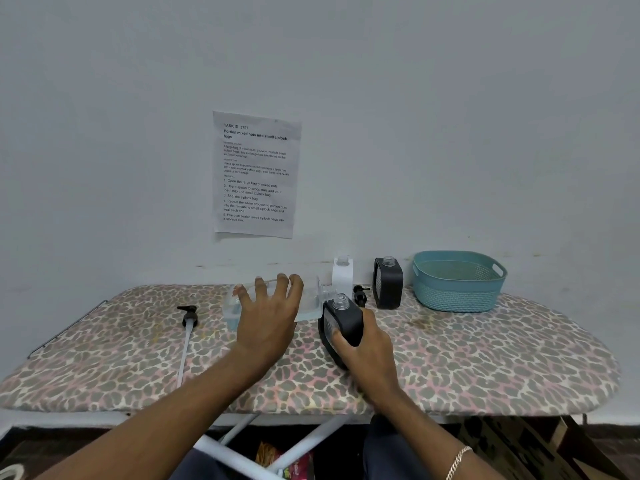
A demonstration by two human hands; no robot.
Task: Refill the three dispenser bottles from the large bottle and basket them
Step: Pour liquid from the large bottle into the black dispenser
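Left hand point(268, 320) is draped over the big bottle point(308, 301) at frame centre. Fingers are spread and hooked over its far edge, thumb hidden, so it reads as a grasp. The big bottle is clear and lies on its side, neck pointing right. There's a bit of liquid pooled at its lower left.

Right hand point(367, 348) is clenched round a black bottle point(346, 320) just right of centre. That bottle is tilted back toward the camera with its base near the board point(485, 358). It's uncapped, and its clear threaded neck sits right at the big bottle's neck. Can't tell if they touch or if liquid is flowing.

Along the wall, right of centre:
- White bottle point(343, 277), upright, no pump, behind the two necks.
- Second black bottle point(388, 284), upright, no pump, just right of the white one.
- Small pump point(360, 294) lying on the board between those two.

Teal basket point(457, 282) is at the right of the board, near the second black bottle but apart from it. No bottle shows inside.

Long pump point(188, 317) lies left of centre, well apart from the big bottle. Its white tube runs toward the near edge.

The board has a leopard-print cover. A printed sheet point(256, 174) is stuck to the wall above centre. There's a chain bracelet point(457, 462) on the right wrist, lower right.
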